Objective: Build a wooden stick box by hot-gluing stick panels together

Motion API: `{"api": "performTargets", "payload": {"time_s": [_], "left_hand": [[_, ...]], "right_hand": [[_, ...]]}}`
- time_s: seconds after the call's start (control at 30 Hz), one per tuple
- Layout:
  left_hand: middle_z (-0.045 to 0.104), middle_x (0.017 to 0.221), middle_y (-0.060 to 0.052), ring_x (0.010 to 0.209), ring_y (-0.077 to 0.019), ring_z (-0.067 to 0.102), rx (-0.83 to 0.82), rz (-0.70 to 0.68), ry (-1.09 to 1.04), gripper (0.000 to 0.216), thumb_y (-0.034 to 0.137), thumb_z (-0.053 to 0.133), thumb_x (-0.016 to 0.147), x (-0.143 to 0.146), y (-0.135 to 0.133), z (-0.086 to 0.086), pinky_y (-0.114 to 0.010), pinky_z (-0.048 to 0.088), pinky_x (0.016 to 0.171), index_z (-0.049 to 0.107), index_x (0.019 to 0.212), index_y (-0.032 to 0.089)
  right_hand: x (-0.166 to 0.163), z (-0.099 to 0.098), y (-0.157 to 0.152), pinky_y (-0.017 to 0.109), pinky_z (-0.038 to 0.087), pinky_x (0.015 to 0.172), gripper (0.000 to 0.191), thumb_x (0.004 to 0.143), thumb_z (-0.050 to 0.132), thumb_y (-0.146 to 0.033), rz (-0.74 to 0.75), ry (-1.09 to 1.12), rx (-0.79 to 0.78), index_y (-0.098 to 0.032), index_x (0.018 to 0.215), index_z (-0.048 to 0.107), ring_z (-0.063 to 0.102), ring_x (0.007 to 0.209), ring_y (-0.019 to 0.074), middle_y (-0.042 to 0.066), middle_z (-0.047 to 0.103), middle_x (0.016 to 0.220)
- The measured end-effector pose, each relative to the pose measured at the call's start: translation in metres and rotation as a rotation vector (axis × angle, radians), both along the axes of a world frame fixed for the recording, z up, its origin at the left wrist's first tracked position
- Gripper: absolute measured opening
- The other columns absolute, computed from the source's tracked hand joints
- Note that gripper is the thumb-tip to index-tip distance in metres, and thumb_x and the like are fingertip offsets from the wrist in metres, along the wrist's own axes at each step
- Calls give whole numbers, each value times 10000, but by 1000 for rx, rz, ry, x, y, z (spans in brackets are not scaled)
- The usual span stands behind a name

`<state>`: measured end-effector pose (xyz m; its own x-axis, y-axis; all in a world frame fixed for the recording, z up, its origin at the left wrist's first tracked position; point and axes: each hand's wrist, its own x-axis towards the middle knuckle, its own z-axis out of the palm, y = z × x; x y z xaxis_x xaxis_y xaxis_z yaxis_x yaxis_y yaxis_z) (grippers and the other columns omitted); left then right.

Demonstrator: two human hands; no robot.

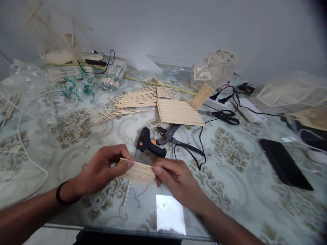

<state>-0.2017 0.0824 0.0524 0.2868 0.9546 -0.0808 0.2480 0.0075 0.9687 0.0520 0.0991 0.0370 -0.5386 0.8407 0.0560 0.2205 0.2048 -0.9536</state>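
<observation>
"Where's the panel?"

"On my feed, between both hands over the near side of the table, closer than the glue gun."

"Grip?"

"The left hand pinches the left end, thumb across the face; the right hand pinches the right end. Both are closed to the panel's thickness."

"What could go wrong?"

"I'd fear a seam splitting if the hands twist or pull unevenly, or a slip if either pinch slackens. Reaching forward carelessly could knock the gun."

"Which way does it point?"

"Long axis left to right, along its sticks, right end slightly lower in my view; broad face tilted up toward my camera."
</observation>
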Motion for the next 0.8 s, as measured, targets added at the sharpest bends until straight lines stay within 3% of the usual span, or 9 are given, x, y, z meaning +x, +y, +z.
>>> {"api": "performTargets", "payload": {"time_s": [0.2, 0.5, 0.67, 0.8], "left_hand": [[606, 698, 26, 620, -103, 499, 14, 28, -17, 248, 331, 677, 944, 1, 2, 1, -215, 395, 567, 649, 755, 173], [626, 721, 22, 554, -94, 552, -118, 27, -161, 312, 478, 725, 953, 1, 4, -4, -185, 459, 484, 722, 904, 170], [632, 706, 34, 524, -94, 564, -147, 75, -143, 308, 476, 731, 953, -1, 6, -8, -192, 471, 475, 733, 1038, 179], [678, 772, 30, 649, -132, 641, -139, 37, -123, 413, 414, 803, 872, 0, 8, -14, -231, 531, 589, 691, 1209, 202]], "right_hand": [[2, -3, 1, 207, 434, 481, 353, 1063, 576, -359, -1, -29, -11, -184, 804, 740, 649, 556, 124, 7, 689, 645], [6, -1, 6, 214, 449, 513, 384, 1068, 552, -373, -21, -67, -32, -207, 745, 678, 631, 562, 122, -7, 677, 643], [4, 0, 6, 240, 466, 578, 366, 1073, 559, -317, 29, -156, 161, -213, 741, 675, 632, 593, 136, -9, 660, 643], [3, 2, 4, 250, 465, 589, 330, 1081, 559, -266, 42, -197, 292, -213, 774, 667, 628, 599, 139, -9, 657, 667]]}}
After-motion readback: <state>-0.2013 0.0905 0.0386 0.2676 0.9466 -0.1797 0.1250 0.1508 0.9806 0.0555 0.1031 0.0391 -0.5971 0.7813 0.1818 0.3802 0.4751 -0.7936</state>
